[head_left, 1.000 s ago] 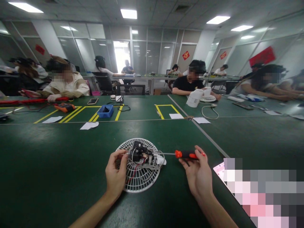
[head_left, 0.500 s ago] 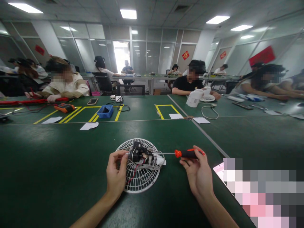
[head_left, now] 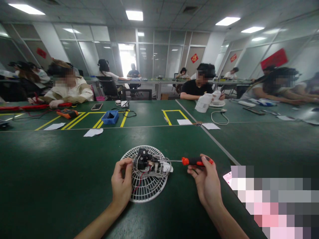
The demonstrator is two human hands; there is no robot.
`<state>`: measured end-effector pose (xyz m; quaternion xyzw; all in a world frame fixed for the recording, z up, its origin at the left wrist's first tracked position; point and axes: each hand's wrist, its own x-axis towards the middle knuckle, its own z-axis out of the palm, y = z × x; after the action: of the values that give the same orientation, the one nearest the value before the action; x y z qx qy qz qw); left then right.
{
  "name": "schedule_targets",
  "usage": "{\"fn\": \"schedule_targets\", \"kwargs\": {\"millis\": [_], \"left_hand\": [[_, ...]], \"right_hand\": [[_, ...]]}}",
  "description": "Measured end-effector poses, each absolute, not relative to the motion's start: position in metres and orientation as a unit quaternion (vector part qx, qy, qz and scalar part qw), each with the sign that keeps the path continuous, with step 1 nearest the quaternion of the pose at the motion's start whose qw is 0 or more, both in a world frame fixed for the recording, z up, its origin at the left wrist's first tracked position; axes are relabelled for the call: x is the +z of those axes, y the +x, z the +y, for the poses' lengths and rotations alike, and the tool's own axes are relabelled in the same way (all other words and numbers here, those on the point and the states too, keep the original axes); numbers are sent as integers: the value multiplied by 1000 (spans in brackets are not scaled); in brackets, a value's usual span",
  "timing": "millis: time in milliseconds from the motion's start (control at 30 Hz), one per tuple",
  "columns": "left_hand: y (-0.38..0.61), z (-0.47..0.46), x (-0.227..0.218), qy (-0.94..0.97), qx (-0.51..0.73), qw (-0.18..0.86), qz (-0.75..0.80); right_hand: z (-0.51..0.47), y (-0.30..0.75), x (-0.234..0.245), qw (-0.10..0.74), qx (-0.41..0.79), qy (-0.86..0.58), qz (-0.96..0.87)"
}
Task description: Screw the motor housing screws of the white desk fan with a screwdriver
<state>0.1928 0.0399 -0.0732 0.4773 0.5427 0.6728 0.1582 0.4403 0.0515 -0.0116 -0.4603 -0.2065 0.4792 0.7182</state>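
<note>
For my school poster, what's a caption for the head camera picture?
Right hand holds a screwdriver, left hand pinches a motor over a round white fan cover.

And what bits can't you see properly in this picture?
In the head view:
Tip of the screwdriver: hidden among the parts of the black motor unit.
Middle of the white grille: covered by that unit.
Whether the left hand pinches a part: too small to tell.
Dark thing in the blue tray: too small.
Pink thing, right: mostly behind pixel blocks.

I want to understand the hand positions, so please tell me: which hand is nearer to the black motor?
Left. The left hand has its fingertips at the left end of the motor; the right hand is farther off, to the right, holding the screwdriver.
</note>
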Motion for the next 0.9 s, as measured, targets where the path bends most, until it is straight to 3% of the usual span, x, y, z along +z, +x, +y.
{"fn": "schedule_targets", "kwargs": {"millis": [900], "left_hand": [[193,36,-72,487,664,158,545]], "right_hand": [[50,439,-9,703,471,-483,-225]]}}
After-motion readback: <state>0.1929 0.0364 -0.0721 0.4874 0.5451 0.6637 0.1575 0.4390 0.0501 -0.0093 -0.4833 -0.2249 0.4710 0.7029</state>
